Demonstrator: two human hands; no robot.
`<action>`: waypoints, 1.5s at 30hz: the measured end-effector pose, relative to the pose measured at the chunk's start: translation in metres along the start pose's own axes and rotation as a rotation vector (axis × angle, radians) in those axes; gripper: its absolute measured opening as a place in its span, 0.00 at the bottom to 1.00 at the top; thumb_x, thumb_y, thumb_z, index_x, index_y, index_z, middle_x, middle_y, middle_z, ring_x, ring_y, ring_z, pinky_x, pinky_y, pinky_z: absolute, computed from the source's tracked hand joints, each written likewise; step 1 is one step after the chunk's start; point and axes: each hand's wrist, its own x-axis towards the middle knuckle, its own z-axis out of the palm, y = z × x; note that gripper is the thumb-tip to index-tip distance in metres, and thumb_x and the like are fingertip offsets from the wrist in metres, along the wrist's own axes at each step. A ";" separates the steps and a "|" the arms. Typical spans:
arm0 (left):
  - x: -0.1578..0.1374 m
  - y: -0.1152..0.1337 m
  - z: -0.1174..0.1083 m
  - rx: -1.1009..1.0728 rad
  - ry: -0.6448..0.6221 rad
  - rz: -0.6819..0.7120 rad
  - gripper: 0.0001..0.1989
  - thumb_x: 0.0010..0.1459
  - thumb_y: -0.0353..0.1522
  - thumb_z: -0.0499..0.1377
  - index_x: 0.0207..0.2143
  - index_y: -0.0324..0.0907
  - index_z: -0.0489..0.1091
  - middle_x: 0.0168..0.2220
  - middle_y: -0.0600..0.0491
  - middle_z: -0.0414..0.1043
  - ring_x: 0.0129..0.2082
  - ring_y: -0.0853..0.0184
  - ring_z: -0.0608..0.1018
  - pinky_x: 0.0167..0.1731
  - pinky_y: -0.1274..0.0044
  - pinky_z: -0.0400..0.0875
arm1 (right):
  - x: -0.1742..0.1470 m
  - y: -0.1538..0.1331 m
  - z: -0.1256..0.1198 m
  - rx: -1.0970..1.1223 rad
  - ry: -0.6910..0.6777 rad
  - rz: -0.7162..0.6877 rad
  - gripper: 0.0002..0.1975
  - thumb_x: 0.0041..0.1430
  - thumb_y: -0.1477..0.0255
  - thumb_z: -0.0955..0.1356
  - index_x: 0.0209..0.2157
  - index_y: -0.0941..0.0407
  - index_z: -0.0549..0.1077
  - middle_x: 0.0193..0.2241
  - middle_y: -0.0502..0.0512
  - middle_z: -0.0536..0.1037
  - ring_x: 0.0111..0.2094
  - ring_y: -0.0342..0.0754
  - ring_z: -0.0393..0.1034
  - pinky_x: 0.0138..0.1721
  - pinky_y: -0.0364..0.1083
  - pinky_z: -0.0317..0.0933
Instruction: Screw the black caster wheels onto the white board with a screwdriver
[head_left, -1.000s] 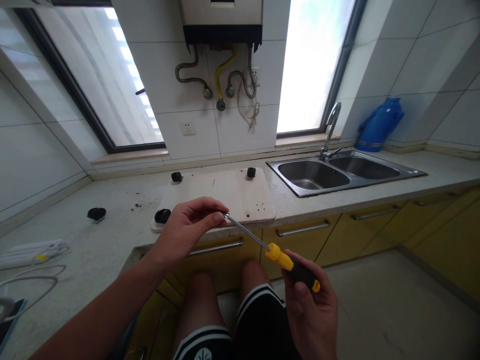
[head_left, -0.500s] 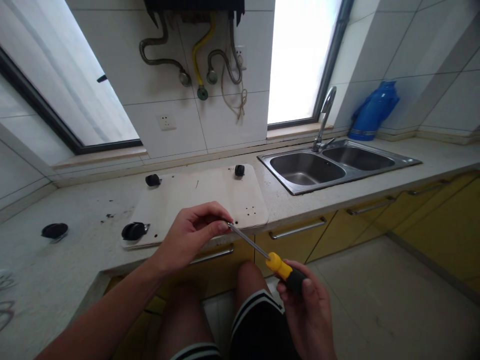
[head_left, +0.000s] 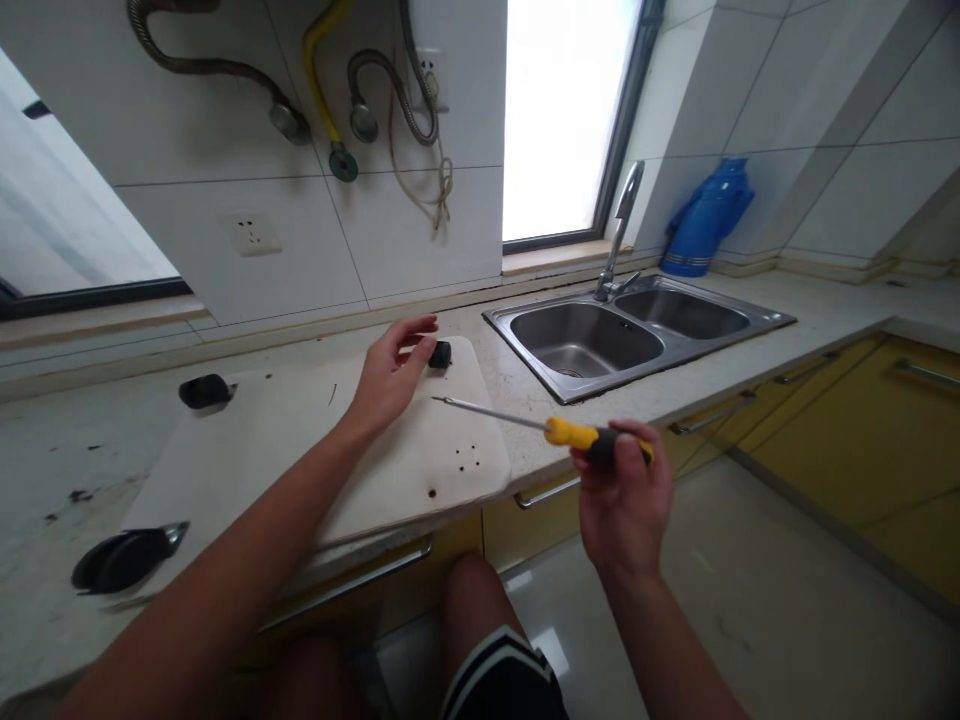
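My right hand (head_left: 626,490) grips a screwdriver (head_left: 574,433) by its yellow and black handle. Its metal shaft points left over a white board (head_left: 390,470), the dark tip just above the surface; whether a screw sits on the tip I cannot tell. My left hand (head_left: 391,372) is beside a black caster wheel (head_left: 440,354) at the board's far right corner, fingers apart and thumb at or against the wheel. Two more casters sit on the board's left side, a far caster (head_left: 204,391) and a near caster (head_left: 124,560). Several small holes show at the near right corner.
The board lies on a pale countertop (head_left: 525,430) above yellow cabinets with metal handles. A double steel sink (head_left: 585,345) with a tap (head_left: 619,235) is to the right, and a blue thermos-like jug (head_left: 706,218) stands beyond it. Hoses (head_left: 322,80) hang on the tiled wall.
My left hand has left the screwdriver tip and moved away from me to the far right caster. The screwdriver has swung closer to level and risen over the board. The view has turned right.
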 end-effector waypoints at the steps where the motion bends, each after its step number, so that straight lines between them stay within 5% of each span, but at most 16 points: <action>1: 0.013 -0.016 0.005 0.071 0.009 0.009 0.25 0.70 0.50 0.65 0.58 0.43 0.80 0.60 0.42 0.80 0.57 0.55 0.82 0.57 0.65 0.78 | 0.024 -0.002 0.015 0.001 0.004 -0.060 0.22 0.54 0.56 0.84 0.41 0.53 0.78 0.32 0.46 0.80 0.24 0.39 0.74 0.25 0.38 0.69; 4: 0.032 -0.051 0.013 0.149 -0.009 -0.019 0.27 0.73 0.53 0.59 0.57 0.42 0.80 0.61 0.40 0.79 0.60 0.54 0.81 0.61 0.63 0.77 | 0.090 -0.015 0.066 -0.037 -0.074 -0.316 0.19 0.60 0.58 0.80 0.43 0.52 0.74 0.33 0.42 0.75 0.22 0.36 0.68 0.22 0.38 0.62; 8: 0.026 -0.068 0.011 0.157 -0.102 -0.027 0.25 0.73 0.50 0.61 0.61 0.44 0.78 0.62 0.43 0.79 0.57 0.55 0.82 0.60 0.64 0.77 | 0.149 -0.035 0.138 -0.346 -0.403 -0.648 0.12 0.64 0.62 0.74 0.39 0.55 0.75 0.31 0.39 0.71 0.29 0.34 0.67 0.33 0.42 0.60; 12: 0.019 -0.064 0.008 0.234 -0.125 -0.007 0.21 0.71 0.47 0.65 0.59 0.46 0.80 0.57 0.45 0.82 0.54 0.56 0.83 0.58 0.65 0.78 | 0.173 -0.024 0.197 -0.638 -0.592 -0.934 0.13 0.68 0.63 0.64 0.35 0.57 0.71 0.29 0.39 0.65 0.35 0.34 0.68 0.39 0.46 0.56; 15: 0.019 -0.061 0.008 0.238 -0.135 -0.037 0.20 0.72 0.48 0.64 0.57 0.47 0.80 0.55 0.46 0.83 0.51 0.56 0.84 0.57 0.62 0.79 | 0.175 0.002 0.221 -0.702 -0.638 -1.036 0.12 0.67 0.70 0.70 0.32 0.48 0.61 0.29 0.45 0.74 0.33 0.45 0.73 0.36 0.46 0.62; 20: 0.018 -0.060 0.008 0.336 -0.127 0.009 0.18 0.73 0.47 0.63 0.57 0.48 0.79 0.54 0.48 0.82 0.50 0.57 0.84 0.53 0.64 0.80 | 0.174 0.032 0.228 -0.931 -0.705 -1.023 0.12 0.65 0.67 0.68 0.34 0.46 0.58 0.34 0.49 0.79 0.35 0.52 0.72 0.36 0.52 0.62; 25: 0.016 -0.056 0.007 0.422 -0.136 0.061 0.18 0.70 0.45 0.66 0.57 0.47 0.77 0.54 0.49 0.81 0.50 0.58 0.83 0.52 0.65 0.81 | 0.178 0.031 0.226 -0.991 -0.670 -1.049 0.03 0.63 0.70 0.65 0.38 0.47 0.66 0.43 0.53 0.81 0.43 0.57 0.76 0.37 0.52 0.64; 40: 0.010 -0.053 0.003 0.452 -0.114 0.134 0.23 0.65 0.27 0.63 0.61 0.48 0.74 0.55 0.49 0.79 0.53 0.58 0.82 0.56 0.62 0.81 | 0.162 0.028 0.223 -1.143 -0.780 -1.159 0.18 0.64 0.68 0.63 0.50 0.51 0.79 0.50 0.53 0.81 0.50 0.57 0.76 0.44 0.51 0.72; 45: 0.011 -0.053 0.002 0.515 -0.082 0.217 0.23 0.66 0.26 0.60 0.61 0.50 0.76 0.61 0.49 0.77 0.62 0.55 0.80 0.65 0.59 0.78 | 0.160 0.030 0.221 -1.177 -0.784 -1.159 0.18 0.66 0.67 0.63 0.53 0.52 0.79 0.53 0.54 0.81 0.60 0.58 0.74 0.56 0.54 0.71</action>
